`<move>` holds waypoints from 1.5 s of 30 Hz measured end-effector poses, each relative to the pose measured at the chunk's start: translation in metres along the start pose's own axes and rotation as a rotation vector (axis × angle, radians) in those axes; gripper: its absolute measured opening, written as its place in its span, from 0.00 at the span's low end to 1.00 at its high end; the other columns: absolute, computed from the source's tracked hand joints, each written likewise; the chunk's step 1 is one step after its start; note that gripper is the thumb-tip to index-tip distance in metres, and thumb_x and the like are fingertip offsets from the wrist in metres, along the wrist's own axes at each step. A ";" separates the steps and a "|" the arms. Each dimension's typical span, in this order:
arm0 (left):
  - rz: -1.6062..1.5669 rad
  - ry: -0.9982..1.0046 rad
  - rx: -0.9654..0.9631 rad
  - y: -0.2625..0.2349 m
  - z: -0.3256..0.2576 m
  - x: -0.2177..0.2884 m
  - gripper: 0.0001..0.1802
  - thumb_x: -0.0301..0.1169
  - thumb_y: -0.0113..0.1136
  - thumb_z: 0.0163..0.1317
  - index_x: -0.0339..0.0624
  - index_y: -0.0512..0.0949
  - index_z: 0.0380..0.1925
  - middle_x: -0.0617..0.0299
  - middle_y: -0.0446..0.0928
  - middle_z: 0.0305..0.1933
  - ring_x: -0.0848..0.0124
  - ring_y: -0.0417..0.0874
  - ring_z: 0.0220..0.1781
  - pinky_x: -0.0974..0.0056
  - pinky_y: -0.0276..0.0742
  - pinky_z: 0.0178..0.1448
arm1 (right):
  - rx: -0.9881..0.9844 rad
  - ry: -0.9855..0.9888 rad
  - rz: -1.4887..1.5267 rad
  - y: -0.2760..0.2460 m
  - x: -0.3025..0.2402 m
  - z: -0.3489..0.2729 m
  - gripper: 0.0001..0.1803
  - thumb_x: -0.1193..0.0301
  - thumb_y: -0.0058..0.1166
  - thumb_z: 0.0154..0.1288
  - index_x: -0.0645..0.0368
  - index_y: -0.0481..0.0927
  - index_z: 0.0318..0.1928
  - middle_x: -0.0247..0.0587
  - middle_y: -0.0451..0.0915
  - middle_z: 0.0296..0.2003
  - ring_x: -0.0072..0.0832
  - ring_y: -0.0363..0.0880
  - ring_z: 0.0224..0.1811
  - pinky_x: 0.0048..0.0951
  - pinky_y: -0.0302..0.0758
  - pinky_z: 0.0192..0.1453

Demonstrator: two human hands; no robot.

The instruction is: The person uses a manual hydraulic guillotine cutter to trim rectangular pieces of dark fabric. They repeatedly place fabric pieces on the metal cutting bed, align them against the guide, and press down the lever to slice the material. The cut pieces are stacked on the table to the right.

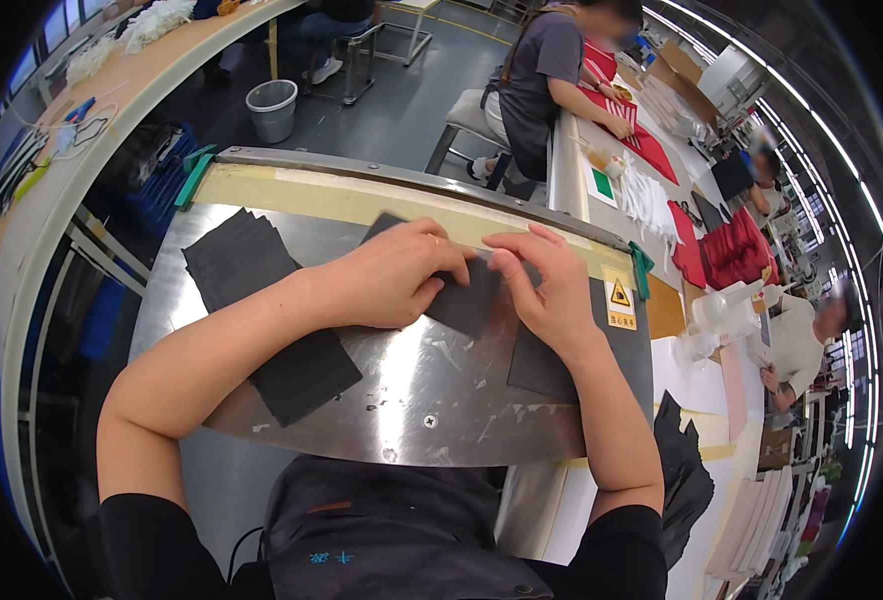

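My left hand [392,275] bends palm-down over the black sheet [462,305], fingers loosely curled; my right hand [552,290], half open, is at its right edge. I can't tell whether either pinches it. It lies on the table [432,400].

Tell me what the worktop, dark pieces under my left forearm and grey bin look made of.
Worktop: probably steel, shiny and scratched, with glare. Dark pieces: perhaps fabric or synthetic leather, from matte faces and thin edges. Grey bin: likely plastic, by its smooth, moulded-looking rim.

Black sheets [305,372] lie on a metal tabletop [472,415].
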State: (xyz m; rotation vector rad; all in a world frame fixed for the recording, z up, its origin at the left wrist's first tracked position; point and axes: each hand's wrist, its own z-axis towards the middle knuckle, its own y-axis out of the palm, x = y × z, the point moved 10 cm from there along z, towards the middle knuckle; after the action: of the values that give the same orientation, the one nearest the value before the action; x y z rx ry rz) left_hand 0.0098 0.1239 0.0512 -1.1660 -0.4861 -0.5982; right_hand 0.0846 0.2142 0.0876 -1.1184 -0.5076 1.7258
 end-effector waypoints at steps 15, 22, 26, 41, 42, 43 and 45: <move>0.451 0.021 0.251 -0.015 -0.010 -0.018 0.17 0.33 0.60 0.66 0.35 0.80 0.52 0.53 0.78 0.62 0.54 0.74 0.66 0.53 0.68 0.67 | -0.163 0.006 -0.292 0.014 0.014 -0.006 0.26 0.57 0.64 0.63 0.60 0.79 0.55 0.44 0.78 0.55 0.43 0.72 0.65 0.44 0.63 0.74; 0.481 -0.097 0.135 -0.017 -0.002 -0.031 0.20 0.35 0.57 0.69 0.37 0.78 0.56 0.54 0.76 0.66 0.54 0.72 0.68 0.54 0.65 0.69 | -0.139 -0.053 -0.310 0.018 0.027 -0.006 0.28 0.58 0.62 0.66 0.62 0.76 0.61 0.47 0.75 0.64 0.45 0.67 0.71 0.44 0.62 0.74; 0.546 -0.068 0.198 -0.016 -0.003 -0.024 0.22 0.41 0.56 0.70 0.38 0.78 0.57 0.55 0.75 0.66 0.55 0.69 0.70 0.51 0.60 0.71 | -0.182 0.020 -0.319 0.018 0.037 -0.009 0.27 0.59 0.60 0.68 0.63 0.76 0.61 0.47 0.74 0.65 0.45 0.66 0.71 0.44 0.62 0.75; 0.583 -0.097 0.230 -0.021 -0.004 -0.033 0.20 0.38 0.58 0.69 0.40 0.78 0.57 0.56 0.75 0.66 0.57 0.70 0.70 0.53 0.58 0.71 | -0.140 -0.034 -0.338 0.030 0.027 -0.008 0.32 0.55 0.58 0.69 0.67 0.74 0.63 0.49 0.72 0.66 0.45 0.64 0.72 0.42 0.61 0.76; 0.584 -0.095 0.234 -0.023 -0.004 -0.033 0.20 0.38 0.58 0.69 0.40 0.78 0.57 0.56 0.75 0.66 0.58 0.70 0.70 0.53 0.58 0.71 | -0.130 -0.035 -0.334 0.028 0.025 -0.008 0.32 0.54 0.58 0.69 0.67 0.73 0.63 0.50 0.72 0.66 0.45 0.64 0.72 0.42 0.61 0.76; 0.585 -0.092 0.237 -0.024 -0.004 -0.032 0.20 0.38 0.58 0.69 0.40 0.78 0.57 0.56 0.75 0.66 0.58 0.70 0.70 0.53 0.58 0.71 | -0.134 -0.030 -0.326 0.029 0.024 -0.009 0.33 0.54 0.58 0.69 0.67 0.73 0.63 0.51 0.72 0.66 0.46 0.65 0.72 0.42 0.61 0.76; 0.597 -0.077 0.247 -0.024 -0.005 -0.031 0.20 0.37 0.58 0.69 0.40 0.78 0.57 0.56 0.76 0.66 0.58 0.71 0.69 0.54 0.58 0.70 | -0.141 -0.026 -0.313 0.030 0.023 -0.008 0.33 0.53 0.59 0.69 0.68 0.73 0.63 0.52 0.72 0.66 0.46 0.65 0.72 0.42 0.62 0.76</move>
State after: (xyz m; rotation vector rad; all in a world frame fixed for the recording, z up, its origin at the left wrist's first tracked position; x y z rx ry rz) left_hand -0.0289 0.1182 0.0468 -1.0307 -0.2454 0.0227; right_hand 0.0739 0.2203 0.0505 -1.0528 -0.7869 1.4508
